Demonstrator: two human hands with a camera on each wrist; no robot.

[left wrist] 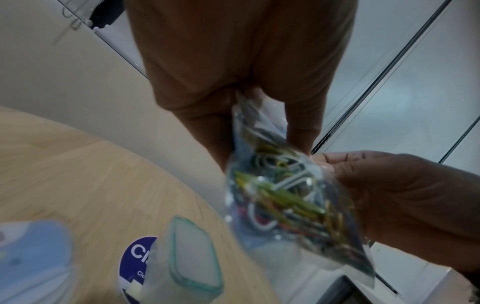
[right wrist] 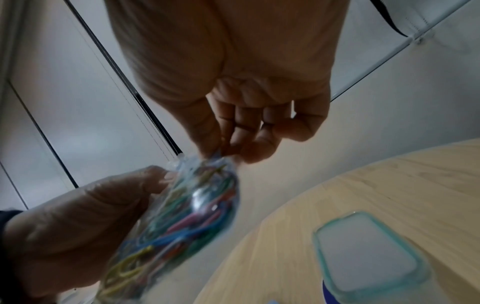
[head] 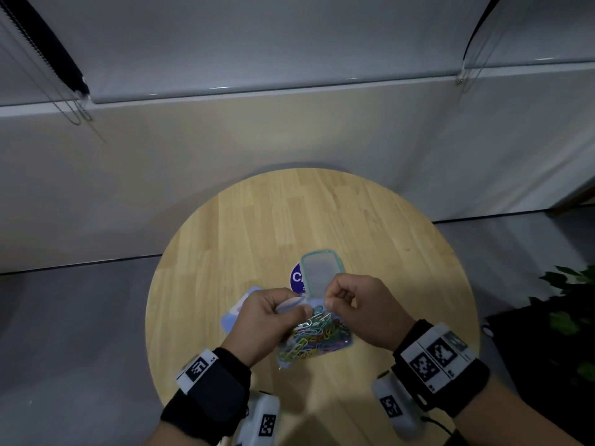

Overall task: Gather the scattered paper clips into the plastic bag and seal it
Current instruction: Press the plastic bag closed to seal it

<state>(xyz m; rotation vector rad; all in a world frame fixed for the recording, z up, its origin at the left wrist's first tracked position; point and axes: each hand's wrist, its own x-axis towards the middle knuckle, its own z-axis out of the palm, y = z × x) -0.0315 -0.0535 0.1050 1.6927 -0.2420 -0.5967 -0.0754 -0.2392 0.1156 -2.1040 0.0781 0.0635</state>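
Observation:
A clear plastic bag (head: 314, 338) full of coloured paper clips (head: 318, 333) hangs in the air above the round wooden table (head: 370, 239). My left hand (head: 273, 317) pinches the bag's top edge on the left, and my right hand (head: 357, 304) pinches the same edge on the right. In the left wrist view the plastic bag (left wrist: 291, 197) dangles below my left fingers (left wrist: 246, 96), with the right hand (left wrist: 402, 195) beside it. In the right wrist view my right fingertips (right wrist: 228, 148) nip the bag (right wrist: 182, 216) at its top corner. No loose clips show on the table.
A clear box with a teal rim (head: 322, 272) stands on the table just beyond my hands, over a purple round sticker (head: 295, 278). A light blue card (head: 235, 312) lies left of the bag. A green plant (head: 570, 304) stands right of the table, a wall behind.

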